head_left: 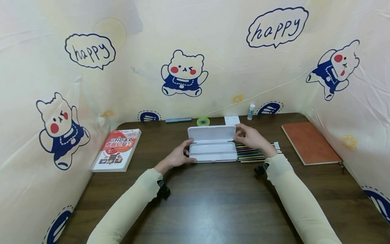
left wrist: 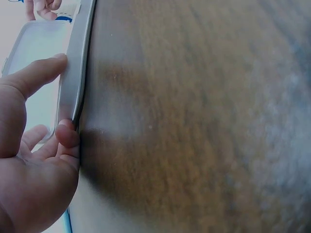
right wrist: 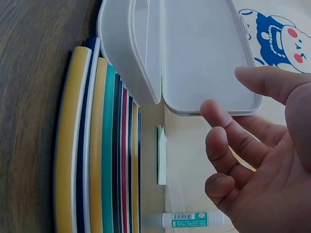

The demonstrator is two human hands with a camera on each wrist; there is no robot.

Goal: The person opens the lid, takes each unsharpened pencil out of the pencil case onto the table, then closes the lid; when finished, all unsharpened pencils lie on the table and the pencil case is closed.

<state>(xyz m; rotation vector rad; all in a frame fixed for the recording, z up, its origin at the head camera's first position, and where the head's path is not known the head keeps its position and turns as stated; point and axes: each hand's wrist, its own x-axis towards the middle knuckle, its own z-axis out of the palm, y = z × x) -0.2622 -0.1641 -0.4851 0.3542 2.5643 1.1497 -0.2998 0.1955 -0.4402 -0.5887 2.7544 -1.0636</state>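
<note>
A white pencil case [head_left: 213, 152] lies on the desk with its lid [head_left: 211, 134] raised at the back. Its inside is bare, with a narrow divider. My left hand [head_left: 176, 156] holds the case's left end; in the left wrist view the thumb [left wrist: 46, 70] lies over the rim and the other fingers curl round the end. At the lid's right edge is my right hand [head_left: 251, 137], its thumb [right wrist: 257, 80] on the inner side and a finger partly hidden behind the edge. Several pencils [head_left: 251, 154] lie in a row right of the case, below my right hand.
Behind the case are a blue pen [head_left: 178, 120], a green tape roll [head_left: 203, 121], a pale paper pad [head_left: 232, 120] and a glue stick [head_left: 251, 112]. A book [head_left: 117, 149] lies at the left, a brown notebook [head_left: 310, 142] at the right. Printed cloth hangs round the desk.
</note>
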